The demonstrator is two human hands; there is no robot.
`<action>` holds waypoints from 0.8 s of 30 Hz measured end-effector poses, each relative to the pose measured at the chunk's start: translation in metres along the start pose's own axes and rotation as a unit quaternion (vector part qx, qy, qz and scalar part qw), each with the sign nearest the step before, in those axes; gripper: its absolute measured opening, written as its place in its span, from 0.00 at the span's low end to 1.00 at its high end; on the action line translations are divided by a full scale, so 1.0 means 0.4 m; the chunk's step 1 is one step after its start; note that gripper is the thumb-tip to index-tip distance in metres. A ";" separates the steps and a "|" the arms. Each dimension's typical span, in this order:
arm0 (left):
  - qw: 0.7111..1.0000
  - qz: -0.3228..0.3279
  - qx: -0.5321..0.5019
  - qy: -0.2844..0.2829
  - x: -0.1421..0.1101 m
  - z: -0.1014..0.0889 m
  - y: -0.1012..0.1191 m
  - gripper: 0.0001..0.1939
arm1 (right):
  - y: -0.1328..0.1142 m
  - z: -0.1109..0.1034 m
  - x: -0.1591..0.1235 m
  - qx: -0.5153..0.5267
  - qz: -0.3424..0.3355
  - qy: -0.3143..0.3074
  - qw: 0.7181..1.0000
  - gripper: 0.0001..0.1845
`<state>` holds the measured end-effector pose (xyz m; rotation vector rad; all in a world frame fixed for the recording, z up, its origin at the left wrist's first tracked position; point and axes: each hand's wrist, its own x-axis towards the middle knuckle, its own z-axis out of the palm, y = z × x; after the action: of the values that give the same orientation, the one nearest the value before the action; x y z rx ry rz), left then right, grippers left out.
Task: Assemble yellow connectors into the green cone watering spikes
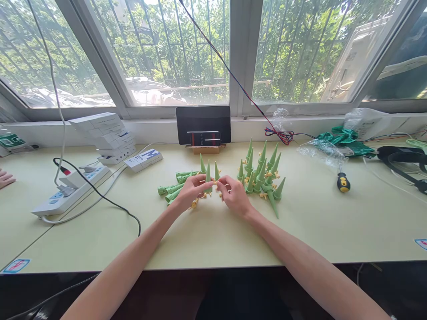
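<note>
Left hand (195, 189) grips a green plastic cone (208, 172) as right hand (235, 195) pinches a small yellow plastic piece (214, 182), best steadied lightly.

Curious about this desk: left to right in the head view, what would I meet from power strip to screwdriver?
White power strip, white box marked M, left hand, right hand, cluster of green cones, yellow-and-black screwdriver.

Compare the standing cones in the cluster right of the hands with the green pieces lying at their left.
The standing cones point upward; the lying pieces rest on their sides, wide ends leftward. The left hand partly hides the lying pieces but not the standing cones. Both are light green and on the same table.
</note>
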<state>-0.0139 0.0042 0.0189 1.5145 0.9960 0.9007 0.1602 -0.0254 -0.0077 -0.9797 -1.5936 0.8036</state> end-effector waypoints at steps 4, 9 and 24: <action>1.000 -0.002 0.000 0.002 0.000 -0.001 -0.002 0.16 | 0.001 -0.001 0.000 0.000 0.003 -0.005 1.000 0.15; 1.000 -0.003 -0.001 0.000 0.001 0.000 -0.003 0.16 | -0.001 -0.004 -0.001 0.002 0.008 -0.008 1.000 0.14; 1.000 -0.023 0.021 -0.005 -0.005 0.000 -0.006 0.19 | -0.007 -0.007 -0.001 -0.052 0.007 0.008 0.999 0.18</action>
<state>-0.0150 0.0027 0.0163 1.5232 1.0439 0.8452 0.1623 -0.0271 -0.0049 -1.0698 -1.6293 0.7277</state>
